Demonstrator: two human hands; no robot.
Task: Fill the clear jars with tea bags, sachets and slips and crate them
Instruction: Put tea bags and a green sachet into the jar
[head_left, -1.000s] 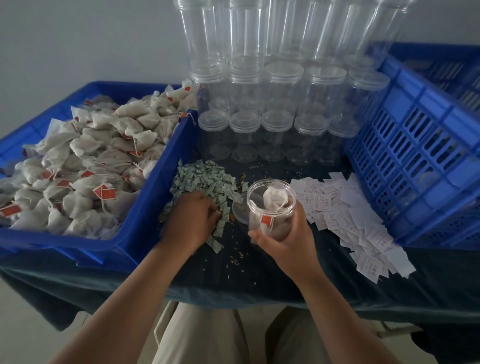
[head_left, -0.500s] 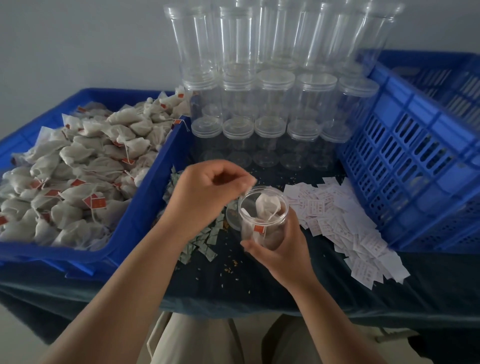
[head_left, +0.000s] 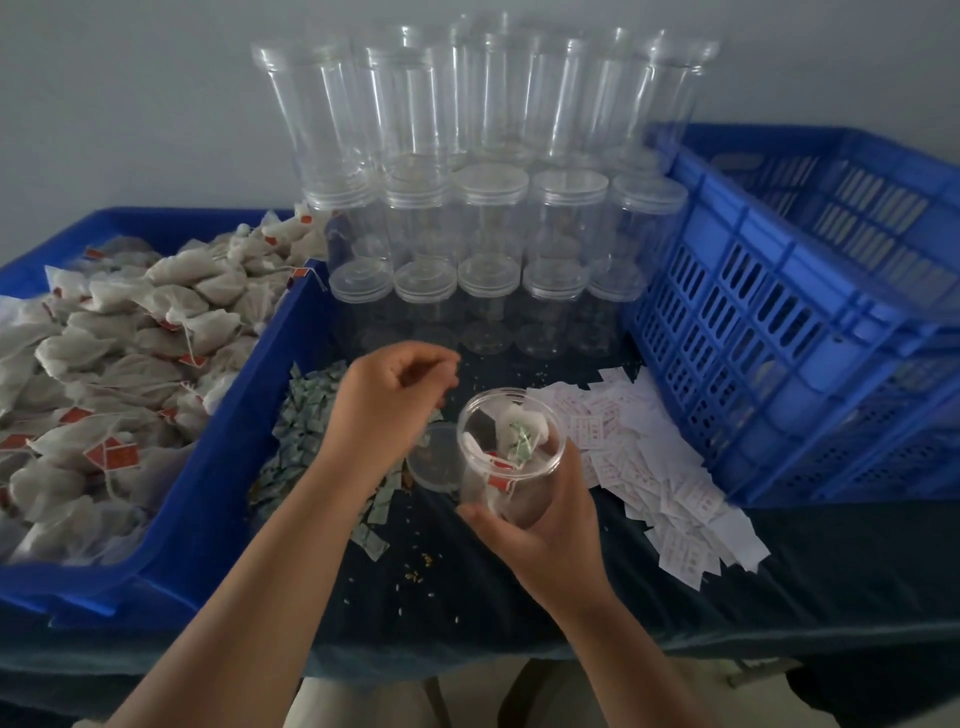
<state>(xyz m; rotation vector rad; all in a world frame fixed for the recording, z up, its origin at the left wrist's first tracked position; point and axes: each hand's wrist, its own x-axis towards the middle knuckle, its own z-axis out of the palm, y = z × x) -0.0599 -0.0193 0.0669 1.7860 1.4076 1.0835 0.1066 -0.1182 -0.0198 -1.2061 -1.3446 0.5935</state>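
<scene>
Blue plastic tray (head_left: 218, 467) sits far to the left of the open clear plastic jar (head_left: 511, 452) and is heaped with white tea bags with red tags (head_left: 130, 364). Between that tray and the jar, a pile of small green paper sachets (head_left: 306, 421) lies on the dark cloth table (head_left: 467, 597). The left hand (head_left: 384, 410) hangs just left of the jar's mouth, its fingers loosely bent with nothing to see in them. A round clear lid (head_left: 434, 462) lies flat just beside the jar. The right hand (head_left: 545, 525) holds the jar up, fingers curled round its lower part. Inside the jar are a white tea bag and one green sachet. Behind the jar stand stacked clear jars with lids (head_left: 488, 234). Right of the jar lie white paper slips with red print (head_left: 665, 478). Farther right is a big blue slotted crate (head_left: 779, 338).
</scene>
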